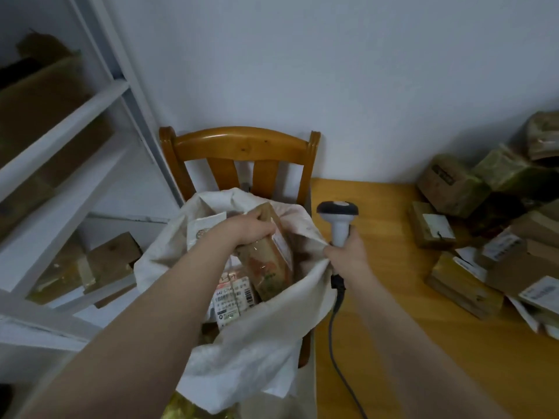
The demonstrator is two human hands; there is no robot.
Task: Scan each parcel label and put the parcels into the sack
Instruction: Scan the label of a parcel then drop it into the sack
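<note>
A white shelving unit (75,116) loaded with cardboard boxes (39,98) closes off the left side, its boards slanting down close to the sack. On the right, a wooden table (393,282) has its near-left edge running just beside the sack, and a bare strip of tabletop separates that edge from the pile of parcels (490,225) heaped against the right border. A wooden chair (242,143) stands against the wall between shelving and table. The white sack (257,343) sits on it with its mouth gaping wide, rim folded outward all round and room left inside.

The left hand (242,229) reaches into the mouth, fingers curled over the top end of a brown parcel (269,261), which hangs tilted inside the sack above a labelled parcel (233,297) lying deeper down.

The right hand (348,252) is wrapped around the handle of a barcode scanner (338,219), held upright at the sack's right rim. The rim cloth bunches against its fingers; whether they pinch it cannot be told. The scanner's cable (335,343) drops along the table edge.
</note>
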